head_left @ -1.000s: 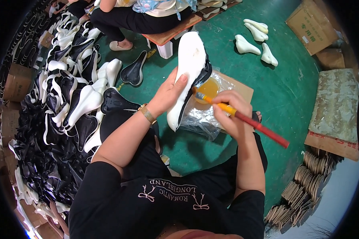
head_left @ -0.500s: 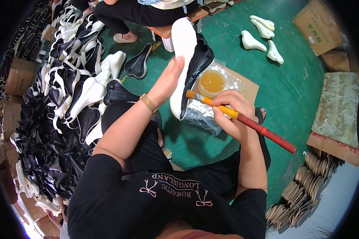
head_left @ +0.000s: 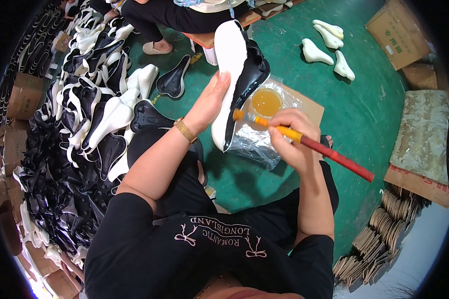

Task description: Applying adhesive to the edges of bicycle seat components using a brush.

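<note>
On green floor, one saddle [head_left: 229, 74], one brush [head_left: 304, 141], four white pads [head_left: 329, 47]

Workshop floor — heaped saddle shells [head_left: 85, 124]

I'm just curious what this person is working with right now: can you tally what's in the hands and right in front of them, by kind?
Bicycle saddle, white with black cover, in the left hand: 1
Brush with red and yellow handle, in the right hand: 1
Container of amber glue: 1
Loose white saddle pads on the green floor, upper right: 4
Total: 7
</note>
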The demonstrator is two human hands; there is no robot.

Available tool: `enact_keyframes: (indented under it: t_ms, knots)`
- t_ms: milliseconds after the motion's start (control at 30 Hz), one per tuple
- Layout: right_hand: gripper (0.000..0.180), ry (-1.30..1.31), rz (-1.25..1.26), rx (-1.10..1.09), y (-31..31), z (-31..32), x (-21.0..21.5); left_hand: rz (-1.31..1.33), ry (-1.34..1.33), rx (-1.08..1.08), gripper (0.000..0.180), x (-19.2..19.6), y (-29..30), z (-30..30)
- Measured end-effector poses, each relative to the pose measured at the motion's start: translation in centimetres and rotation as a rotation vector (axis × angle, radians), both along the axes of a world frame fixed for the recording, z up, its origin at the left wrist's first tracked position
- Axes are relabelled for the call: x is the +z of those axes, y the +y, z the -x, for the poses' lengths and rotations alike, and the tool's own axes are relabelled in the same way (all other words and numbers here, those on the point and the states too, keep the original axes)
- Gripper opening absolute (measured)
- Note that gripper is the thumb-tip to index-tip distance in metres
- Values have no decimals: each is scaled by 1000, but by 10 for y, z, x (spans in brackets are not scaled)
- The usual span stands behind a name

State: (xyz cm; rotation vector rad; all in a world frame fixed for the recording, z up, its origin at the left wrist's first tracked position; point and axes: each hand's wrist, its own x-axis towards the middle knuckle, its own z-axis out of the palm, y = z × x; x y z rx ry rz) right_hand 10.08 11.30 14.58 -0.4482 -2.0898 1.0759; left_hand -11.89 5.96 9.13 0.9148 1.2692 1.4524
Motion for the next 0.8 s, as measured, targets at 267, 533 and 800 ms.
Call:
enact_keyframes:
  t_ms: [267, 533, 800]
  knots:
    - [11, 117, -118, -291, 13, -4, -5, -133, 79, -28, 65, 1, -6, -3]
    - [15, 3, 388, -458, 54, -28, -43, -35, 880, -6, 53, 41, -24, 20]
    - [12, -209, 256, -455, 55, -6, -79, 56, 1082, -21, 50, 51, -45, 13]
